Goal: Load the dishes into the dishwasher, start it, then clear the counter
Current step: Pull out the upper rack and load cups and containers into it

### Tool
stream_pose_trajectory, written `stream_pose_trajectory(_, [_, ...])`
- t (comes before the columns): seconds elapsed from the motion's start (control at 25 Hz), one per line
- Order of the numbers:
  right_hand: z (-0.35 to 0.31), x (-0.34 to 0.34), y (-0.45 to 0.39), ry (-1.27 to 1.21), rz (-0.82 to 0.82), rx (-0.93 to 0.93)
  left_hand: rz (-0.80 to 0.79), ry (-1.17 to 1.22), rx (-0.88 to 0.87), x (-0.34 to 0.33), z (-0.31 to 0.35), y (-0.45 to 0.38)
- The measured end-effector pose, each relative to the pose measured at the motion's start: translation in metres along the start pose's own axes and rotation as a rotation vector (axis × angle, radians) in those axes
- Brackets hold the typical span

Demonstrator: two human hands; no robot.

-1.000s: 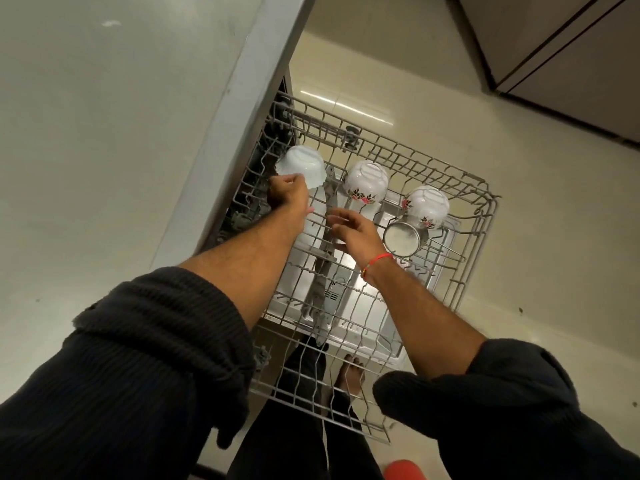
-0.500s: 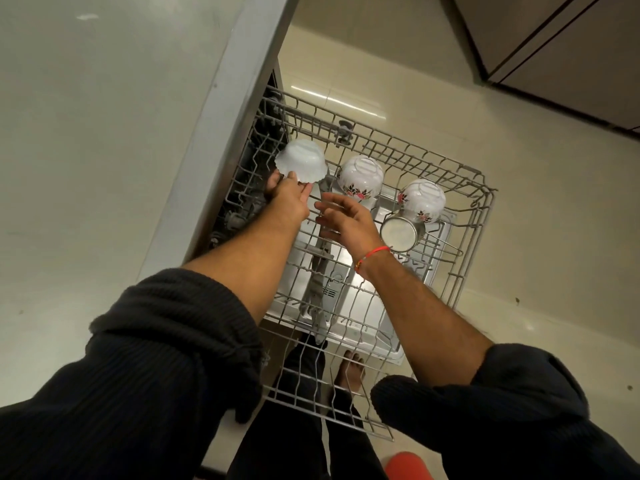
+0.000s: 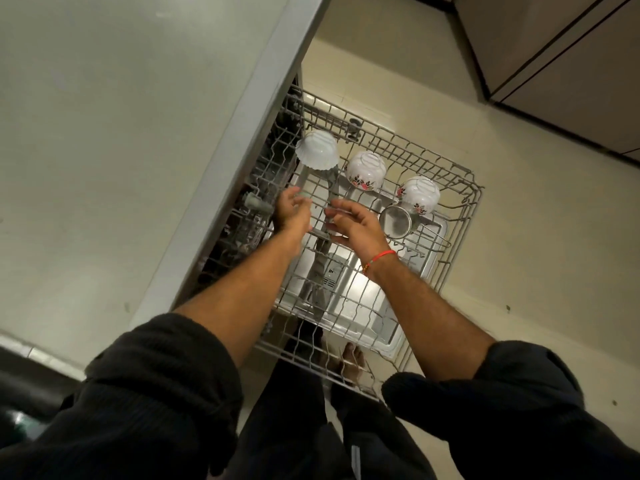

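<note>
The wire upper rack (image 3: 460, 216) of the dishwasher is pulled out below me. A plain white bowl (image 3: 317, 149) sits upside down at its far left. To its right stand two upturned white bowls with red flowers (image 3: 366, 170) (image 3: 419, 195), and a small steel strainer (image 3: 396, 220) leans beside the second one. My left hand (image 3: 292, 213) hovers over the rack below the plain bowl, fingers apart, touching nothing. My right hand (image 3: 353, 225), with a red thread at the wrist, is open just beside it, also holding nothing.
The pale counter top (image 3: 104, 133) fills the left side, its edge running along the rack. The open dishwasher door (image 3: 356, 289) lies under the rack. My bare feet (image 3: 353, 362) show through the wires. Dark cabinets (image 3: 571, 64) stand at the upper right across the tiled floor.
My left hand has let go of the plain white bowl and drawn back toward me. My right hand has pulled back a little too. The bowl stays upturned on the rack.
</note>
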State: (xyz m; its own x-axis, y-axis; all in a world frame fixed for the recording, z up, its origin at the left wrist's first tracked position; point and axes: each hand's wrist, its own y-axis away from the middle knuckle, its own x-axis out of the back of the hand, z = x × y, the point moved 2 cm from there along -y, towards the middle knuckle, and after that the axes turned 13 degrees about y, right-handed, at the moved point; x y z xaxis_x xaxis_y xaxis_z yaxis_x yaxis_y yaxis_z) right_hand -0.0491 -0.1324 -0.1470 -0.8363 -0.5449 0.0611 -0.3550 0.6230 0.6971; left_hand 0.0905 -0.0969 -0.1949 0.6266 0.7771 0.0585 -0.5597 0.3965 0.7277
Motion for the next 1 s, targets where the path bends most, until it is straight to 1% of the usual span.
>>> stream_pose_trajectory(0.08, [-0.005,0.001,0.022,0.055,-0.039,0.030,-0.058,-0.068,-0.058,0.016,-0.007,0.041])
stream_pose_trajectory(0.16, [-0.009,0.004,0.047,0.097,-0.067,0.055,-0.062,-0.098,-0.093,0.033,-0.012,0.083])
stream_pose_trajectory(0.36, [-0.009,0.009,0.127,0.268,-0.160,0.161,0.072,-0.104,-0.252,0.090,-0.036,0.184])
stream_pose_trajectory(0.48, [0.008,-0.006,0.175,0.402,-0.283,0.230,0.137,-0.085,-0.397,0.130,-0.064,0.248])
stream_pose_trajectory(0.56, [0.024,-0.026,0.201,0.472,-0.371,0.272,0.218,-0.061,-0.468,0.159,-0.084,0.289])
stream_pose_trajectory(0.76, [0.064,-0.105,0.271,0.719,-0.699,0.420,0.441,0.084,-0.518,0.234,-0.133,0.376])
stream_pose_trajectory(0.88, [0.088,-0.163,0.324,0.854,-0.908,0.540,0.606,0.187,-0.524,0.288,-0.174,0.430])
stream_pose_trajectory(1.0, [0.118,-0.223,0.390,0.913,-1.105,0.598,0.810,0.293,-0.521,0.344,-0.225,0.496])
